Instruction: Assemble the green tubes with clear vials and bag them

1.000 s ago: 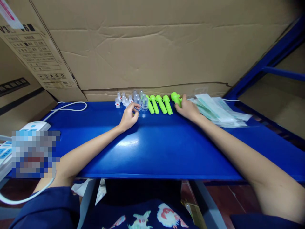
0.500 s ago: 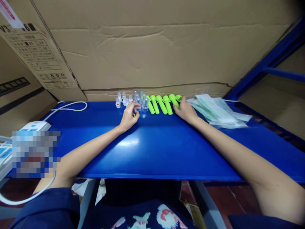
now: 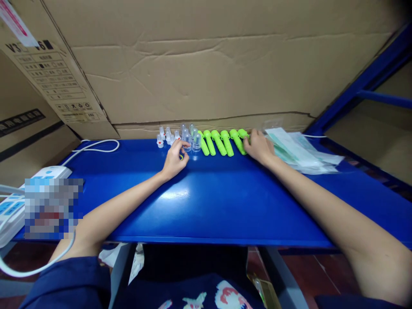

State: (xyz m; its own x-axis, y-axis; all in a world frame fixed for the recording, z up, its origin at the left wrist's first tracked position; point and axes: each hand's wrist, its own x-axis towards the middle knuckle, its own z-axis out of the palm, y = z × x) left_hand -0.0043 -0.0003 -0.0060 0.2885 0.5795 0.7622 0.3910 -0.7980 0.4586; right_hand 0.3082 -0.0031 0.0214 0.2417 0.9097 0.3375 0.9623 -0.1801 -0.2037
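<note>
Right hand (image 3: 259, 146) has set its green tube (image 3: 242, 133) down at the row's end; fingers curl over it, grip unclear. Left hand (image 3: 174, 158) pinches a clear cap (image 3: 187, 147).

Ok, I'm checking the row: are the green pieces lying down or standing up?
Lying down. The green pieces lie side by side on the blue table, the right hand touching the rightmost.
</note>
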